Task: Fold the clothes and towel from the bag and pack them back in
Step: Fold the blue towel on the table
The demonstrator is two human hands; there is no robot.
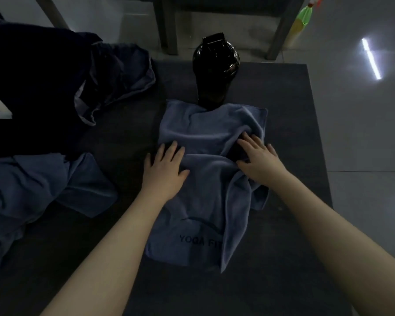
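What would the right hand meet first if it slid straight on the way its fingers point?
The right hand, flat on the towel, would probably push into the towel's raised fold just ahead first; beyond that stands the black bottle, though depth is unclear.

I see the towel (pixel 203 201) is plain grey-blue, with dark letters printed on it. The bottle (pixel 214 71) is glossy black and the counter (pixel 294 224) is dark grey. The near garment (pixel 32 190) and the far garment (pixel 123 71) are also grey-blue; the bag (pixel 32 76) looks almost black.
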